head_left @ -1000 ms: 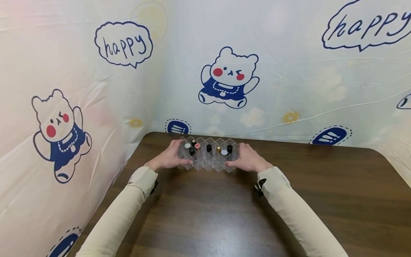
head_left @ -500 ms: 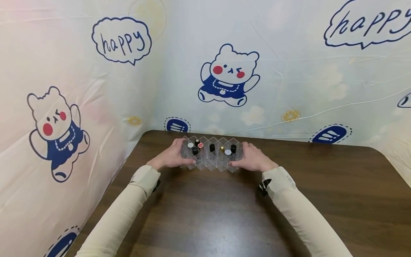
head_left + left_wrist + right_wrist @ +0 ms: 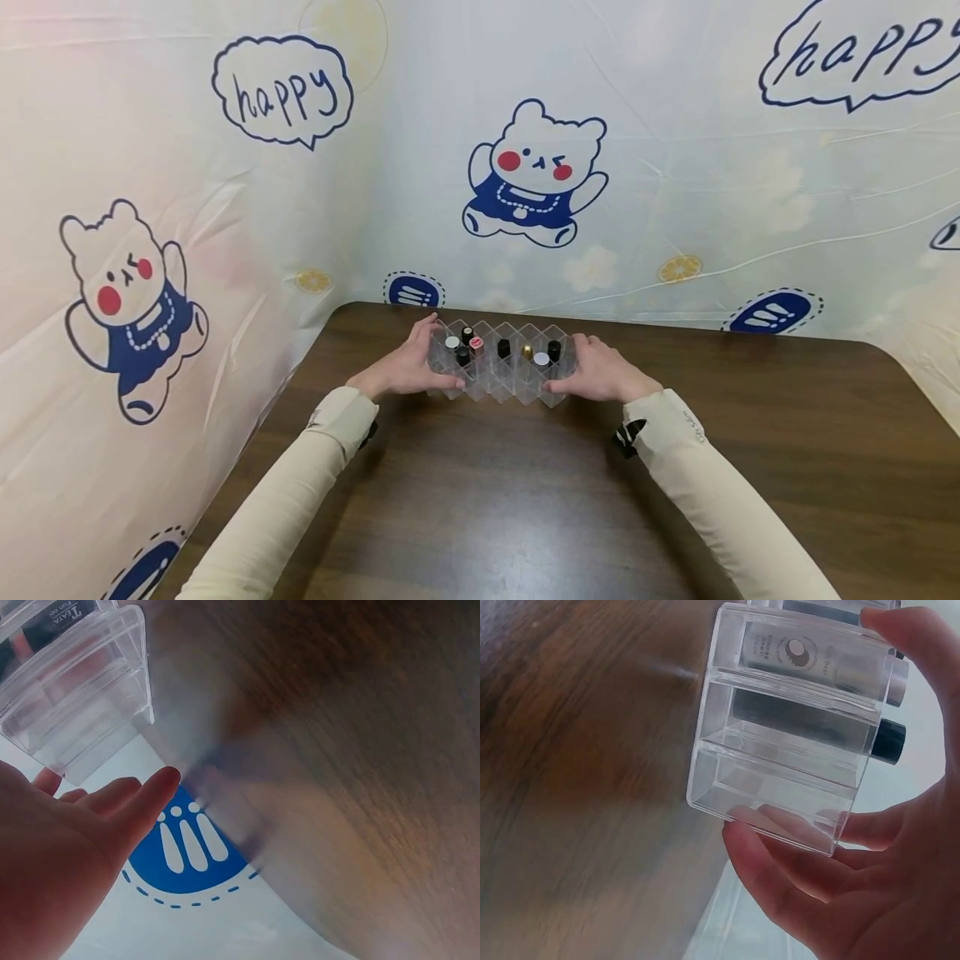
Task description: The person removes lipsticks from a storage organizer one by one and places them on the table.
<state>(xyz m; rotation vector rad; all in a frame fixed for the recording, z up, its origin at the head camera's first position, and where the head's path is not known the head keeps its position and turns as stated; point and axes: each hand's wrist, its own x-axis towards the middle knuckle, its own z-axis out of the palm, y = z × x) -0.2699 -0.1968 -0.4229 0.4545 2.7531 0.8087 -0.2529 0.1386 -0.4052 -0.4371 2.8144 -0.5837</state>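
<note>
A clear plastic lipstick organizer (image 3: 491, 385) with diamond-shaped cells is near the table's back edge, between my two hands. Several cosmetic tubes stand in it, among them one with a black cap (image 3: 504, 349), a gold-topped one (image 3: 527, 352) and one with a pinkish-red top (image 3: 476, 343). My left hand (image 3: 405, 368) holds the left end, thumb in front; in the left wrist view its lowest finger (image 3: 154, 796) sticks out apart from the plastic. Around the right end, my right hand (image 3: 600, 372) grips with thumb in front and fingers behind. Whether the organizer touches the table cannot be told.
The dark wooden table (image 3: 487, 500) extends toward me and to the right. Behind it and along its left side hangs a printed cloth (image 3: 652, 183) with cartoon bears. Black straps (image 3: 630, 437) show at the wrists.
The organizer has shifted slightly to the right in the head view, both hands moving with it. The left forefinger now stands a little higher at the back corner. The head view has tilted slightly.
</note>
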